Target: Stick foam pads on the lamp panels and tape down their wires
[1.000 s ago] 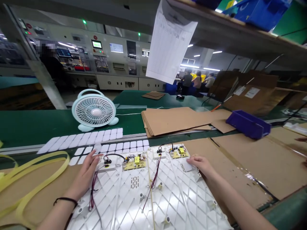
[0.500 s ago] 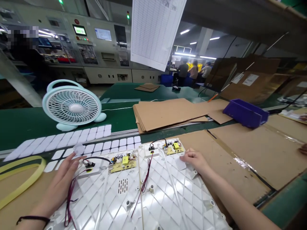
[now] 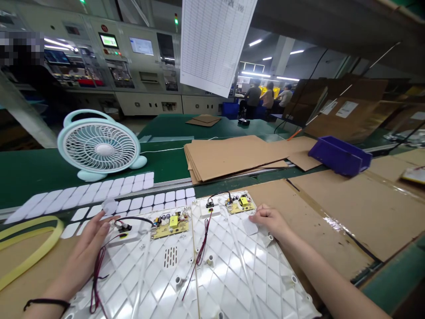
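Lying beside cardboard (image 3: 299,208): white panels (image 3: 156,274); green bench (image 3: 29,173), machines (image 3: 149,104) beyond.

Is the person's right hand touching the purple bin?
No, the right hand pinches a white patch over the white panel, apart from the purple bin.

Two white plastic panels, a left panel (image 3: 154,272) and a right panel (image 3: 229,272), lie flat side by side with their criss-cross ribs facing up. Each has a yellowish circuit board (image 3: 171,230) near its far edge and thin dark red wires (image 3: 203,243). A small white pad (image 3: 251,227) covers a bit of the right panel near its board. A cloudy, see-through pad (image 3: 109,206) sits just past the left panel's far corner.
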`<act>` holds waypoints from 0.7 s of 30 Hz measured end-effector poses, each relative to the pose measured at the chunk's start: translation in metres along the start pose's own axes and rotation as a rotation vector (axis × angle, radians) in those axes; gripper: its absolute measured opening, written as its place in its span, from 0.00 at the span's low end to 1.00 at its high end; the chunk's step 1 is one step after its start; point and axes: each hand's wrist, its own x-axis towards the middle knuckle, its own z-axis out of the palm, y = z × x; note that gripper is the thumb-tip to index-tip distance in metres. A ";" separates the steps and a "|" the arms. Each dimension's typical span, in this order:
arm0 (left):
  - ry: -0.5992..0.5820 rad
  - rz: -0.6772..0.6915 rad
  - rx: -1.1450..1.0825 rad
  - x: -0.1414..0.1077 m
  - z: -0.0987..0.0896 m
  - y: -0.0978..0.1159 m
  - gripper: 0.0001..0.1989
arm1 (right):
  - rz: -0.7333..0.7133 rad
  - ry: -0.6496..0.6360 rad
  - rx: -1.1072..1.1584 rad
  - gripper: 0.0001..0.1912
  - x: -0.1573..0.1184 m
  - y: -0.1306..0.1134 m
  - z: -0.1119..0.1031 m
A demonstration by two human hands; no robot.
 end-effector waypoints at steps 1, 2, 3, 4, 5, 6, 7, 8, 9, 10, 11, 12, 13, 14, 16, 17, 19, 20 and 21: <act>-0.003 0.000 -0.001 0.000 0.000 0.000 0.37 | -0.005 0.005 -0.009 0.17 0.000 0.000 0.000; -0.008 0.000 -0.002 -0.001 0.000 0.001 0.37 | -0.011 0.011 -0.021 0.17 -0.001 0.000 0.000; -0.011 -0.001 -0.002 -0.001 0.000 0.001 0.37 | -0.016 0.016 -0.033 0.18 -0.001 0.000 0.000; -0.010 -0.002 -0.003 -0.001 0.000 0.001 0.37 | -0.021 0.022 -0.044 0.18 -0.001 -0.001 0.001; -0.010 -0.003 -0.006 -0.002 -0.001 0.002 0.38 | -0.024 0.026 -0.053 0.18 -0.001 -0.001 0.001; -0.011 -0.005 -0.008 -0.002 -0.001 0.002 0.38 | -0.025 0.026 -0.059 0.18 -0.001 -0.002 0.000; -0.012 -0.008 -0.010 -0.003 -0.001 0.003 0.38 | -0.025 0.023 -0.065 0.18 0.000 -0.002 0.000; -0.014 -0.012 -0.013 -0.003 -0.001 0.004 0.38 | -0.024 0.016 -0.071 0.18 0.000 -0.002 0.000; -0.016 -0.017 -0.018 -0.004 -0.001 0.005 0.38 | -0.023 0.009 -0.078 0.18 0.000 -0.002 0.000; -0.016 -0.021 -0.022 -0.004 -0.001 0.006 0.38 | -0.023 0.003 -0.084 0.17 0.001 -0.002 -0.001; -0.017 -0.021 -0.025 -0.004 -0.001 0.006 0.38 | -0.024 -0.001 -0.089 0.17 0.001 -0.002 -0.001; -0.016 -0.017 -0.026 -0.004 0.000 0.006 0.38 | -0.026 -0.001 -0.094 0.16 0.001 -0.001 -0.001; -0.015 -0.012 -0.026 -0.004 0.000 0.006 0.37 | -0.030 0.001 -0.098 0.16 0.001 -0.001 -0.001; -0.015 -0.008 -0.024 -0.004 0.000 0.006 0.37 | -0.035 0.002 -0.103 0.16 0.001 -0.001 -0.001; -0.014 -0.006 -0.020 -0.003 0.001 0.005 0.37 | -0.051 -0.001 -0.119 0.15 0.001 -0.001 -0.001; -0.014 -0.010 -0.021 -0.003 0.001 0.005 0.37 | -0.060 -0.005 -0.130 0.15 0.000 -0.002 -0.001; -0.014 -0.013 -0.020 -0.003 0.001 0.004 0.37 | -0.076 -0.018 -0.156 0.14 -0.001 -0.004 -0.002; -0.013 -0.014 -0.017 -0.002 0.001 0.004 0.37 | -0.083 -0.030 -0.171 0.14 -0.001 -0.006 -0.003; -0.012 -0.015 -0.012 -0.002 0.001 0.004 0.37 | -0.091 -0.048 -0.187 0.13 -0.002 -0.008 -0.005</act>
